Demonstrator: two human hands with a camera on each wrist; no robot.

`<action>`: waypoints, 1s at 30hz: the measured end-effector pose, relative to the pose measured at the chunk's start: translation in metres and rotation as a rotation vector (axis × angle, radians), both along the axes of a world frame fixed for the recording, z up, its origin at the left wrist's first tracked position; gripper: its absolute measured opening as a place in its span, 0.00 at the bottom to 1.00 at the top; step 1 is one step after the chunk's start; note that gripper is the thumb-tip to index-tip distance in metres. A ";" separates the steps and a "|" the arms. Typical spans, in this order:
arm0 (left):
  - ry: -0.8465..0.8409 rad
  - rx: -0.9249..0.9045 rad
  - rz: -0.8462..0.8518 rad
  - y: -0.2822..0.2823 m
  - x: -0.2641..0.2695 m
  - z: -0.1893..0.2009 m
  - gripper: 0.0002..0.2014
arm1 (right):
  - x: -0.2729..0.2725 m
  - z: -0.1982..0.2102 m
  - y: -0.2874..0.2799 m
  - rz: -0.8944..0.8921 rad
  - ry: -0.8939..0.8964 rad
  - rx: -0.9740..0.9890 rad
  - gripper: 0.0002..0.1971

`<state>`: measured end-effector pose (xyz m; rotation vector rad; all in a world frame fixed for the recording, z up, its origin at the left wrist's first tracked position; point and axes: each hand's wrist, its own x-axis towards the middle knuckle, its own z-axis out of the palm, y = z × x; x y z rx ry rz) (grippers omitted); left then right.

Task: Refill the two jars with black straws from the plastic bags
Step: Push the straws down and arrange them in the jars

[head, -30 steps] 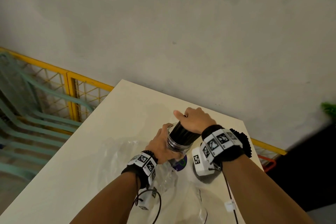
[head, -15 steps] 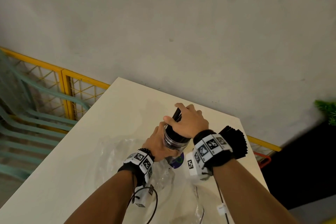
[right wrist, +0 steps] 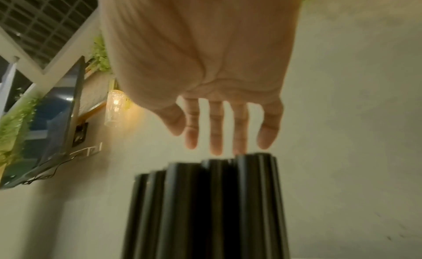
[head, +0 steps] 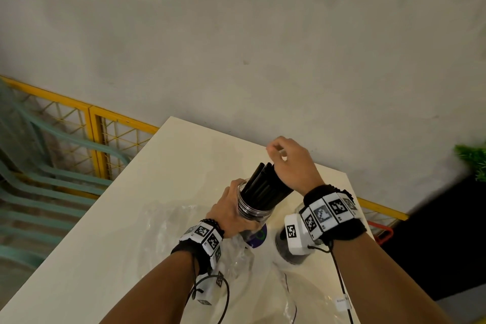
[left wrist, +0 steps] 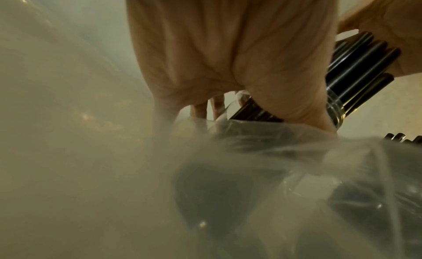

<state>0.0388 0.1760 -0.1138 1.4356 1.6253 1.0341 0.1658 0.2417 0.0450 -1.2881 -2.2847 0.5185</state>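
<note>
There are two hands: the left hand and the right hand. There are two jars: one jar full of black straws, too many to count, and a second jar half hidden. One surface. The see-through plastic bags are too crumpled to count.

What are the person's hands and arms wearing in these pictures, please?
Both forearms are bare, with no sleeves. Each wrist carries a black band set with white square tiles bearing black-and-white coded markers, plus a white camera block marked the same way. Thin black cables hang from the bands. The left hand and right hand are ungloved.
</note>
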 end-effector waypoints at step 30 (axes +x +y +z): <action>0.011 0.038 -0.011 0.000 -0.001 -0.002 0.55 | -0.002 0.010 0.000 -0.128 -0.094 -0.040 0.18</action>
